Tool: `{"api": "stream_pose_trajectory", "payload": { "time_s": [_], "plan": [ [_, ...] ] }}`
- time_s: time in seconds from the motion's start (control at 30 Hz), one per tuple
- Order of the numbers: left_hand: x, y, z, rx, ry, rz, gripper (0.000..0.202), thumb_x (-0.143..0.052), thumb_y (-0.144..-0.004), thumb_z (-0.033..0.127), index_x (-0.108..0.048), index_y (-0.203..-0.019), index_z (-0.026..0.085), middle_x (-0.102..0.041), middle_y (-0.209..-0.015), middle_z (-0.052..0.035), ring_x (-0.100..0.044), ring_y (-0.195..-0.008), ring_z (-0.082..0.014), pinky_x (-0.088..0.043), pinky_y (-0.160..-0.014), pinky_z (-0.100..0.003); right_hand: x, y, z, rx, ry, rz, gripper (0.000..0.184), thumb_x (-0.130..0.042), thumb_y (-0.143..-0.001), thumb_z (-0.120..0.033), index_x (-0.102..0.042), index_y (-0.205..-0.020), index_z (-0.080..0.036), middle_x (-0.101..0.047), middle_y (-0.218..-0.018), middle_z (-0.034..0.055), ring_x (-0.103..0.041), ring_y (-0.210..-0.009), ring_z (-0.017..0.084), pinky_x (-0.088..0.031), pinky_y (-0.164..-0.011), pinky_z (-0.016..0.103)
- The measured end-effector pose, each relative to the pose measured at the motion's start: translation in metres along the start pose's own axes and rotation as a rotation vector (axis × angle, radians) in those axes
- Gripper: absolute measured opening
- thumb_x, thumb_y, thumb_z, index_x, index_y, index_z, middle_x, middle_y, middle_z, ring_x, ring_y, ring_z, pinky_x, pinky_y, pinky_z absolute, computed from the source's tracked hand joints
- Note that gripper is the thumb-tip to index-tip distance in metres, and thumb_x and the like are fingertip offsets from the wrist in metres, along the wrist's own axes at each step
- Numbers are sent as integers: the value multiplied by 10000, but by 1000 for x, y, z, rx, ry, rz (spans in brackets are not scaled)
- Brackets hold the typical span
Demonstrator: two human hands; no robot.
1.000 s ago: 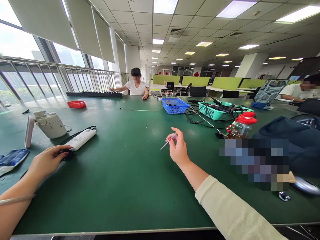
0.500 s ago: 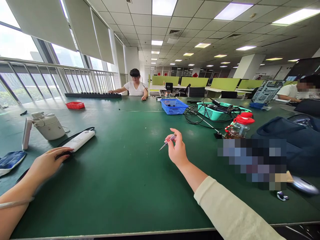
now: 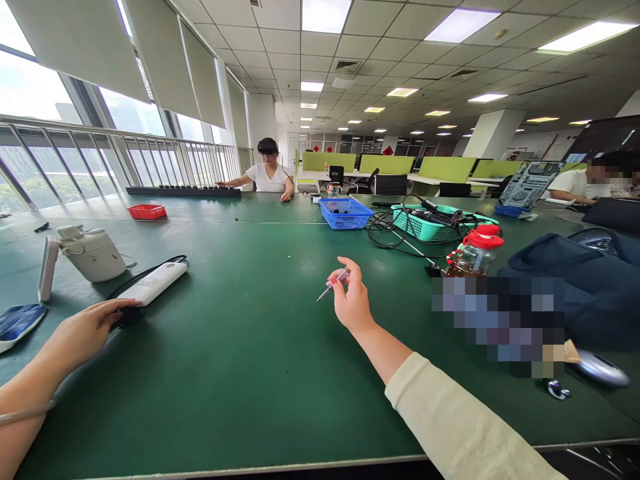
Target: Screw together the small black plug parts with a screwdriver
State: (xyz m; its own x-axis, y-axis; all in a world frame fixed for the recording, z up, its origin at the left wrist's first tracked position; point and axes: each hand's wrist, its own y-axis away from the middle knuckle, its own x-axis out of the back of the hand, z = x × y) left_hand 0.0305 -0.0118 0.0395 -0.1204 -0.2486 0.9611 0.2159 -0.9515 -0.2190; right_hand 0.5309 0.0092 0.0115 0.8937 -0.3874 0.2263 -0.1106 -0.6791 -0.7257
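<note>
My right hand (image 3: 353, 301) is raised over the middle of the table, pinching a small screwdriver (image 3: 331, 287). Its thin metal shaft points down and left; much of the pale pinkish handle sits behind my fingers. At the left, my left hand (image 3: 80, 337) stretches its fingers over a black plug-like piece (image 3: 129, 317), touching its top. This piece lies at the near end of a white power strip (image 3: 159, 283), and my fingertips reach that end. What lies under the left palm is hidden.
A white bottle (image 3: 95, 255), a blue patterned pouch (image 3: 20, 325) and a red tray (image 3: 147, 212) are at left. Blue (image 3: 346, 217) and green baskets (image 3: 425, 227) with cables stand behind; a red-lidded jar (image 3: 473, 253) and dark bag (image 3: 575, 287) at right. A person (image 3: 270, 175) sits opposite.
My left hand has slid slightly left and its thumb has drawn back from the black piece, leaving more of it visible. The right hand holds the screwdriver almost still. The view has shifted slightly.
</note>
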Motion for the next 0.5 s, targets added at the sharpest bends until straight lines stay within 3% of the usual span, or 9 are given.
{"api": "stream_pose_trajectory", "payload": {
  "time_s": [0.23,0.5],
  "plan": [
    [1,6,6,28,-59,50,583,-233,-921,471,-581,-1303,201,-583,-1349,-130,-596,-1123,-298,-474,-924,-403,-1,0,0,-4,-4,5,343,-448,-932,-213,-416,-1273,-228,-651,-851,18,-660,-751,169,-537,-765,351],
    [4,7,19,58,-173,93,569,-282,-908,557,-606,-1163,164,-698,-1044,-135,-631,-956,-282,-470,-777,-339,-1,0,0,1,8,1,339,-447,-928,-208,-420,-1265,-230,-654,-850,20,-662,-751,171,-537,-750,345]
  ]
}}
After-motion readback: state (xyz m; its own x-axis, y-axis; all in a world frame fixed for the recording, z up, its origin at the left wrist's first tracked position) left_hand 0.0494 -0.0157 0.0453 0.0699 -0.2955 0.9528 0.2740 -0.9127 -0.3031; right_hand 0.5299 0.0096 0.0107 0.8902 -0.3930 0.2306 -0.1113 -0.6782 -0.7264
